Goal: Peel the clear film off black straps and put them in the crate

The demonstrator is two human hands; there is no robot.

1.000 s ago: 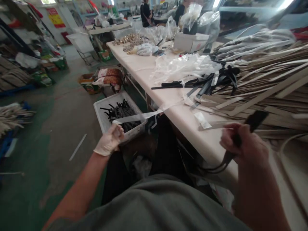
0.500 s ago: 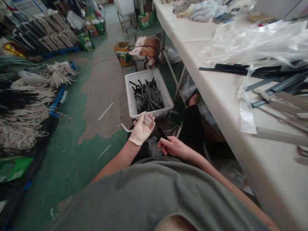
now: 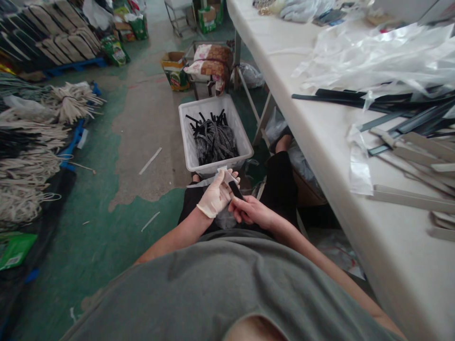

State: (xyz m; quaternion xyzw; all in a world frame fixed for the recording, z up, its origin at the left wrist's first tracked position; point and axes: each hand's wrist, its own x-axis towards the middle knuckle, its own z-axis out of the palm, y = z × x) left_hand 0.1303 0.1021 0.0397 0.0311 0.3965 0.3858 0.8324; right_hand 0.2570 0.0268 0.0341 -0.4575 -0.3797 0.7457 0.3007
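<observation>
My left hand point(image 3: 218, 193), in a pale glove, is closed on a whitish translucent strip point(image 3: 203, 183) whose tail sticks out to the left. My bare right hand point(image 3: 251, 211) grips a short flat black strip point(image 3: 235, 189) between thumb and fingers. The black strip's far end lies against the palm side of my left hand, by the whitish piece. Just beyond my hands a white plastic bin point(image 3: 242, 137) holds many black and grey strips point(image 3: 215, 139). A clear plastic bag point(image 3: 226, 218) is partly hidden beneath my hands.
To the right runs a long white table point(image 3: 330, 156) with black strips point(image 3: 408, 121), beige strips point(image 3: 408, 198) and crumpled clear plastic film point(image 3: 377, 59). Bundled cords point(image 3: 31, 166) lie on the left. A cushioned stool point(image 3: 213, 64) and carton point(image 3: 175, 71) stand behind the bin.
My hands have come together: the black strip, held apart from my left hand before, now meets it. The whitish strip's tail has swung out straighter. The view has shifted slightly.
</observation>
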